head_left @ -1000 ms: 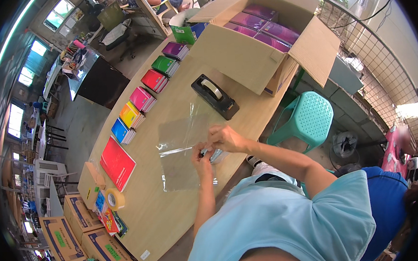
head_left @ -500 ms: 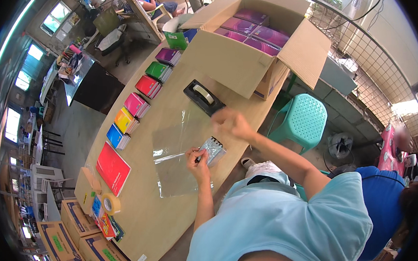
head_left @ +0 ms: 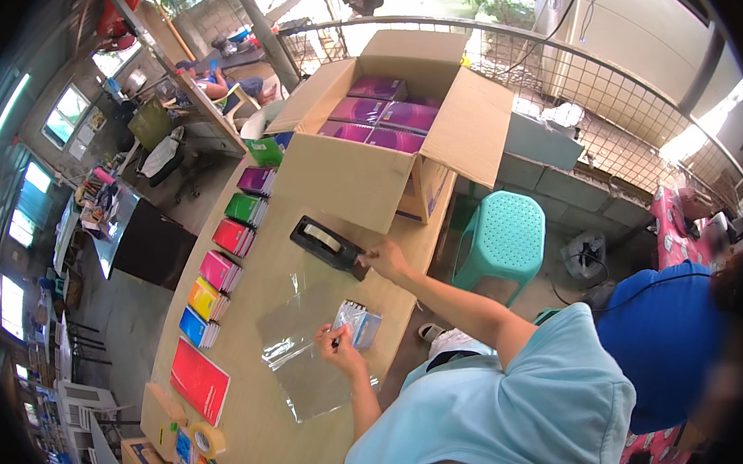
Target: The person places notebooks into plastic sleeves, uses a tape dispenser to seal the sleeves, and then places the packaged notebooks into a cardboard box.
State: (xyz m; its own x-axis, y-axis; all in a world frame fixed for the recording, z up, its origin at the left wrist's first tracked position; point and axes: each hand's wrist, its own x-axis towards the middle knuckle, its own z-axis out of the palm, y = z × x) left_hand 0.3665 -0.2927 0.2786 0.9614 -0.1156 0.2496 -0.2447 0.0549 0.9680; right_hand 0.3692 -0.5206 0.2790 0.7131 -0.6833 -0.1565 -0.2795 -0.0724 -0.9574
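Note:
A small stack of spiral notebooks [head_left: 358,324], wrapped in shiny clear plastic, lies on the table near its front edge. My left hand [head_left: 341,353] is closed on its left side, and a small dark piece shows by the fingers. Under and around the stack spreads a clear plastic sheet [head_left: 299,377]. Farther back sits a black tape dispenser [head_left: 328,250] with a roll of clear tape. At its near right end, my right hand [head_left: 385,261] has its fingers pinched together, touching or just beside it; whatever they grip is too small to make out.
Small notebook stacks [head_left: 219,272] in several colours line the table's far left edge. A red notebook [head_left: 200,380] and a yellowish tape roll [head_left: 207,440] lie left. An opened carton [head_left: 347,174] of purple packs stands at the back, its flap over the table. Right stands a green stool [head_left: 508,241].
My right hand, blurred before, is now at the near end of the tape dispenser with fingers pinched. My left hand stays at the notebook stack. The whole view has shifted.

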